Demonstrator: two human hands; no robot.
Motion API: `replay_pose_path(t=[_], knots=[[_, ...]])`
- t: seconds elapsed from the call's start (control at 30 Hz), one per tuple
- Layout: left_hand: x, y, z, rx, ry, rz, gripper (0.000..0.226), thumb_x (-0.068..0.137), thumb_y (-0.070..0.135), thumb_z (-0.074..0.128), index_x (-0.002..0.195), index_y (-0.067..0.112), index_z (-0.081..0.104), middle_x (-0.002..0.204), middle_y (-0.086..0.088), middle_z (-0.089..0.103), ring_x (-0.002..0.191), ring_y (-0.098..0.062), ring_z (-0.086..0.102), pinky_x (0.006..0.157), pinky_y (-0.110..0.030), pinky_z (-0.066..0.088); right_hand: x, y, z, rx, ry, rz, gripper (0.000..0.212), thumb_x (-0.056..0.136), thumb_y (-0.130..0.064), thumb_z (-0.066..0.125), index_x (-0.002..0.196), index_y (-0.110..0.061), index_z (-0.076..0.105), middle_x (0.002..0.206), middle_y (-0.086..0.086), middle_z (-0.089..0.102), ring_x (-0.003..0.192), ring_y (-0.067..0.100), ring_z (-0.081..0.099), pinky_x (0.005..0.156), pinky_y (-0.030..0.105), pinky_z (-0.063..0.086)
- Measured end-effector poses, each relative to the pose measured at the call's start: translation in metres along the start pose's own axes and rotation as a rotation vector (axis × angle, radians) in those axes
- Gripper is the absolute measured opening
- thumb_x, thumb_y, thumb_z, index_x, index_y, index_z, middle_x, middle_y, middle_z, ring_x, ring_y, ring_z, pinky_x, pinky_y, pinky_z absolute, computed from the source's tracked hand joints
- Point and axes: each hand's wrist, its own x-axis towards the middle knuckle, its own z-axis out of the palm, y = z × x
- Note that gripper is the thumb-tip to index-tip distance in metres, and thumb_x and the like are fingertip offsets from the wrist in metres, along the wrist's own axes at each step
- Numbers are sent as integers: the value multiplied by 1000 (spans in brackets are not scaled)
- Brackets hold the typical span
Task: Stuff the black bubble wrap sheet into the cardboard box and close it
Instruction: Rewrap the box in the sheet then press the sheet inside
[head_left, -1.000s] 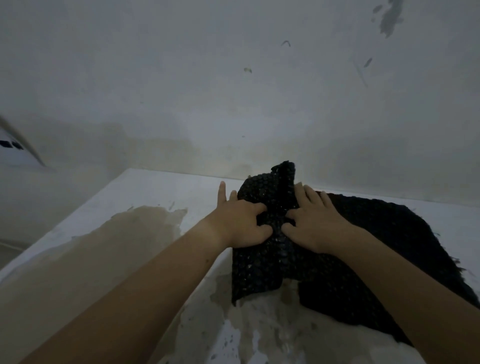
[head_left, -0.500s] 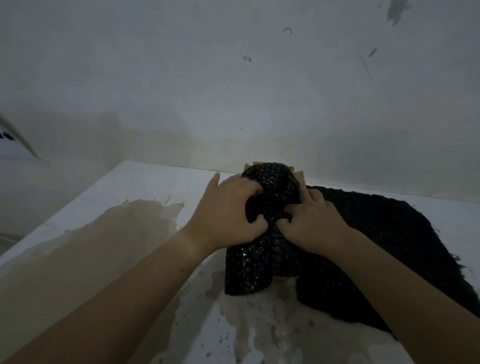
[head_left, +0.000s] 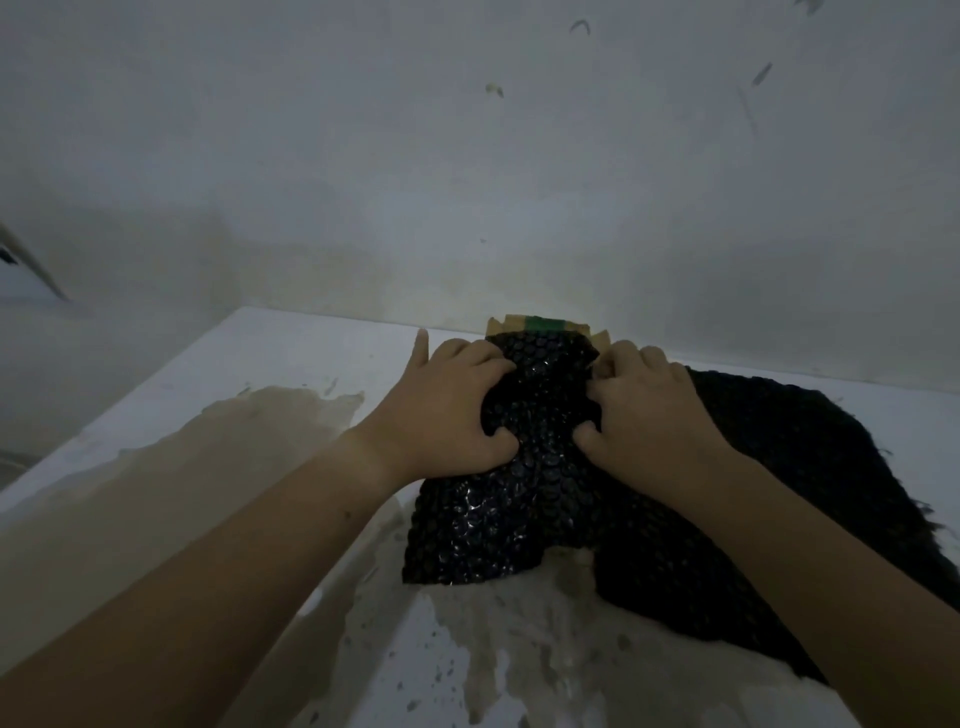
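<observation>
The black bubble wrap sheet (head_left: 524, 493) is bunched over the cardboard box (head_left: 511, 323), and only the box's far flaps with a strip of green tape show behind it. My left hand (head_left: 441, 410) grips the wrap's left side with curled fingers. My right hand (head_left: 649, 415) grips its right side the same way. A loose end of the wrap hangs toward me onto the table. The box's opening is hidden under the wrap and my hands.
A second dark sheet (head_left: 841, 467) lies spread on the table to the right, under my right forearm. The white table (head_left: 291, 358) has large brownish worn patches and meets a pale wall at the back.
Both hands have shifted apart and forward, pressing the wrap down. The upright fold has flattened, and the box's far flaps with green tape have come into sight.
</observation>
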Motion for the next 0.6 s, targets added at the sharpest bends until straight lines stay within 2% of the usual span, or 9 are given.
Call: replay_pose_path(t=[0.1, 0.17, 0.23, 0.3, 0.37, 0.43, 0.47, 0.53, 0.6], knots=[[0, 1, -2, -6, -10, 16, 73, 75, 52, 49, 141, 22, 49, 137, 8, 48, 136, -16, 32, 117, -60, -1, 8, 4, 4, 2, -149, -5, 36, 82, -44, 51, 101, -17, 68, 160, 9, 7, 142, 32, 13, 112, 48, 18], [2, 2, -4, 7, -42, 13, 73, 74, 52, 49, 141, 24, 49, 138, 8, 48, 140, -18, 29, 117, -61, -3, 18, 7, 7, 29, -306, 9, 42, 85, -48, 49, 108, -17, 67, 162, 7, -13, 147, 30, -7, 117, 51, 3], [5, 4, -6, 24, -88, 4, 75, 74, 53, 47, 144, 26, 46, 141, 8, 45, 145, -23, 22, 116, -62, -6, 29, 7, 7, 76, -458, 35, 43, 87, -49, 46, 111, -18, 64, 161, 7, -20, 147, 28, -18, 117, 51, -6], [8, 6, -8, 24, -135, -10, 75, 75, 53, 44, 146, 27, 44, 144, 8, 44, 148, -26, 16, 115, -62, -10, 36, 7, 8, 125, -525, 39, 43, 90, -49, 42, 112, -18, 62, 161, 6, -19, 146, 26, -21, 117, 51, -8], [11, 10, -9, 11, -182, -24, 70, 75, 52, 43, 142, 30, 49, 145, 7, 45, 149, -29, 12, 114, -62, -14, 36, 8, 10, 151, -504, 30, 56, 92, -53, 33, 121, -14, 62, 162, 5, -11, 148, 26, -15, 118, 51, -4], [13, 14, -7, -11, -241, -45, 54, 77, 49, 43, 125, 33, 59, 141, 4, 50, 148, -30, 13, 112, -61, -19, 30, 7, 12, 164, -397, -1, 60, 94, -54, 30, 114, -12, 67, 161, 7, 11, 148, 27, 5, 118, 50, 9], [14, 16, -6, -24, -283, -69, 44, 77, 49, 42, 113, 33, 62, 137, 1, 54, 147, -30, 16, 111, -61, -21, 25, 7, 14, 176, -304, -22, 56, 94, -53, 32, 103, -14, 70, 154, 10, 29, 142, 28, 21, 116, 47, 19], [17, 19, -5, -54, -350, -136, 28, 79, 50, 40, 93, 34, 58, 123, -2, 62, 141, -32, 28, 111, -60, -22, 15, 8, 14, 245, -36, -57, 39, 91, -46, 45, 85, -15, 68, 120, 6, 57, 113, 25, 47, 100, 39, 39], [22, 22, -7, -97, -381, -199, 22, 81, 48, 43, 78, 29, 55, 98, -1, 67, 121, -30, 49, 111, -61, -19, 7, 9, 11, 345, 183, -61, 18, 83, -34, 63, 83, -16, 62, 103, 1, 59, 101, 25, 53, 84, 40, 47]])
